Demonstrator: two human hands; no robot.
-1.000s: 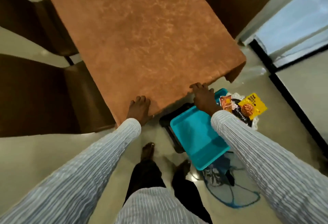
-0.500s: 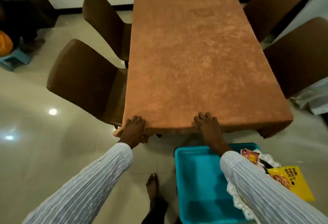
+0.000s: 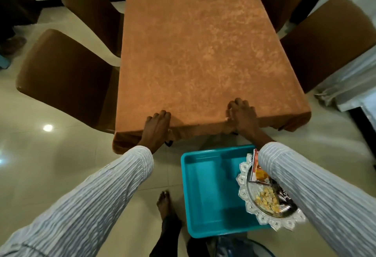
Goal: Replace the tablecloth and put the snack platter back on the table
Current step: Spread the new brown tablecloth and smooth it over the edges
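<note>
Since 0.5 s ago I see both hands unmoved on the near edge | left hand [image 3: 155, 128] and right hand [image 3: 243, 117] grip tablecloth [image 3: 203, 53] over surface | snack platter [image 3: 266, 195] on floor, near right, overlapping teal tray [image 3: 205, 191]

A rust-orange tablecloth [image 3: 195, 57] with a faint mottled pattern lies flat over the whole counter, its near edge folding down just under the fingers [image 3: 160, 115] of both hands. The snack platter [image 3: 247, 197], silver with a scalloped rim, holds snack packets and sits low down, nearer than the fingers and to their right, overlapping the right edge of a teal tray [image 3: 205, 191].
</note>
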